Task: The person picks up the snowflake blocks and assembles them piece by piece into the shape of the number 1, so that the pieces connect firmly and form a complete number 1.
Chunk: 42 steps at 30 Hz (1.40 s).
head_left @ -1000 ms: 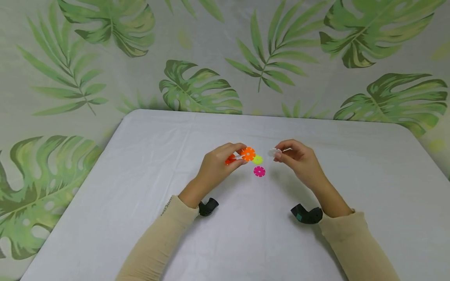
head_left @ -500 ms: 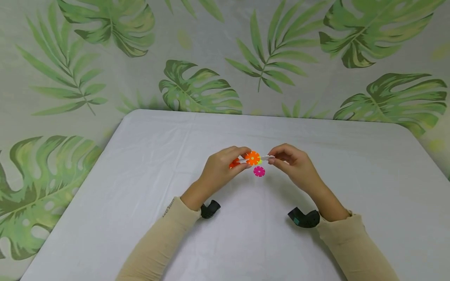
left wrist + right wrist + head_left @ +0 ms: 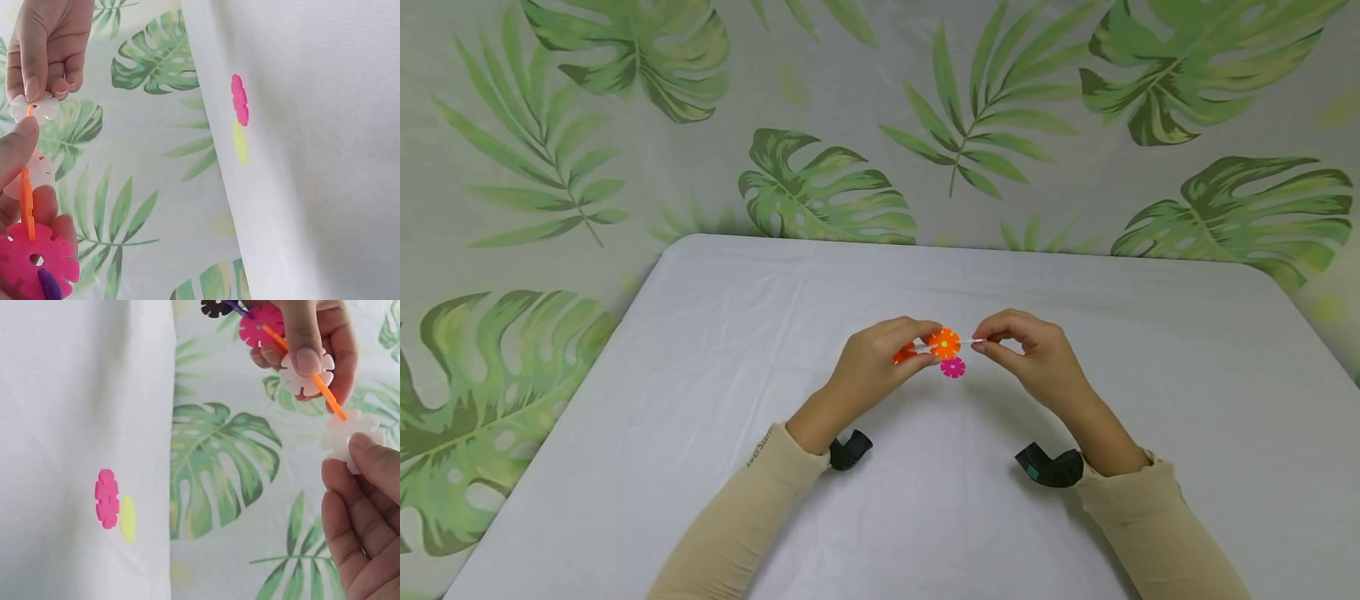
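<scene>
1. Outer white disc [image 3: 342, 439]: pinched near its rim by the thumb and fingers of the right hand [image 3: 1030, 358], far edge forward of the fingertips. Fault possible: skidding off or popping loose if notches misalign. Whether engaged: cannot tell.
2. Orange end disc [image 3: 951, 340]: meets the outer white disc's edge, projecting past the left hand's grip. Fault possible: twisting under the push, since it seems held chiefly by one notch.
3. Inner white disc [image 3: 292, 376]: pinched in the left hand [image 3: 880, 358], thumb across its face. Fault possible: slipping or bending if squeezed unevenly.
4. Second orange disc [image 3: 27, 200], chain pink disc [image 3: 56, 253], purple disc [image 3: 49, 284], black disc [image 3: 215, 307]: linked on behind the pinch. Fault possible: joints loosening through hard pressing.
5. Loose pink disc [image 3: 240, 100] and yellow disc [image 3: 241, 144]: side by side on the white tabletop [image 3: 850, 275], below the hands; a dropped piece could knock them.
</scene>
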### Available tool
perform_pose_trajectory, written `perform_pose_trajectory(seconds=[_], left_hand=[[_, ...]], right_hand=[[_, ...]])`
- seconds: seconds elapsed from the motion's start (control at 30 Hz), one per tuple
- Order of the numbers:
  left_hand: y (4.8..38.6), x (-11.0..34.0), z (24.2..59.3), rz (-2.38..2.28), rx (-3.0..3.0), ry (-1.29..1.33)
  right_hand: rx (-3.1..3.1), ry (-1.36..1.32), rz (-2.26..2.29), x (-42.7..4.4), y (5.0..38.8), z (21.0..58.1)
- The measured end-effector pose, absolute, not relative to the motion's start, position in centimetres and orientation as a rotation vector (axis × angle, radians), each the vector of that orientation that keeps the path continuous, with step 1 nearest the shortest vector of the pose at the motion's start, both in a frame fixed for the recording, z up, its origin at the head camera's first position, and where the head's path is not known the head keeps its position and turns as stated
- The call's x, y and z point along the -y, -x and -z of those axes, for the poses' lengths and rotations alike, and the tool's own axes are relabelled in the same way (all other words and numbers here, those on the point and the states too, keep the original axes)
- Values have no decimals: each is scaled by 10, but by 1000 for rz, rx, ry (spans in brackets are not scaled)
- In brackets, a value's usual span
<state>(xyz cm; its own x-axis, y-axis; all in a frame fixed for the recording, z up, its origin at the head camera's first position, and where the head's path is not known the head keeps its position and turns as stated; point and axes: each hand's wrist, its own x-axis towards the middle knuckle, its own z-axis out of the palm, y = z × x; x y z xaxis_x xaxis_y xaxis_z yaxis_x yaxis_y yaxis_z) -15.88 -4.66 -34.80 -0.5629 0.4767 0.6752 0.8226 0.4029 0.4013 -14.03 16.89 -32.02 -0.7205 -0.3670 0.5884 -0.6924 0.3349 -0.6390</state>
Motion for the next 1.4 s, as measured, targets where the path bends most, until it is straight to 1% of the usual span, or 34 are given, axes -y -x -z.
perform_pose_trajectory(seconds=[0.1,0.33,0.57,1.1,1.4], left_hand=[[157,46,345,1014,2199,1126],[154,46,340,1013,2160,1158],[152,45,340,990,2155,1176],[154,50,340,995,2260,1127],[155,49,342,930,2252,1135]], right_hand=[[2236,-975,-1299,-169,138,316],[2177,-1010,-1308,-176,145,327],[2178,-1041,-1288,-176,146,330],[2280,-930,-1211,-176,146,329],[2370,-840,-1415,-162,130,312]])
